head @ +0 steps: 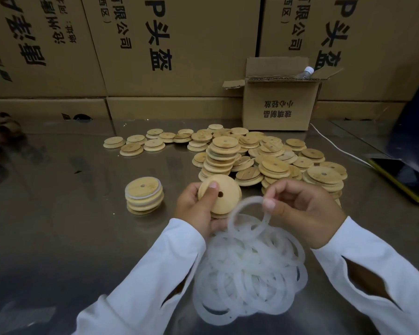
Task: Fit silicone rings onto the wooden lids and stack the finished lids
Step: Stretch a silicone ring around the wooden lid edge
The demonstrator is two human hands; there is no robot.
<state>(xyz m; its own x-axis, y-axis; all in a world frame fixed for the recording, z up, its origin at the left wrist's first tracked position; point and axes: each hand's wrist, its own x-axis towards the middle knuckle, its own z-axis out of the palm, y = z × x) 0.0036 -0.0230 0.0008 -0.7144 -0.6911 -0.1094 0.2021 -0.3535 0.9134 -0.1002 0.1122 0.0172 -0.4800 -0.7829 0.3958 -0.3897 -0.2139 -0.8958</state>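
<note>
Dim, warm light — dull glare on the steel table [82, 238]; wide-angle bending at edges, held ring [249, 220] motion-blurred.

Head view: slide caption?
Left hand holds a wooden lid; right hand pinches a silicone ring beside it.

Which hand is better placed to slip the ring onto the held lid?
Right. The right hand pinches a silicone ring just beside the wooden lid, which the left hand grips and would likely just steady.

Small box [279, 105]: 玻璃制品, 小心轻放 (upside down); cartons [179, 44]: 头盔.
</note>
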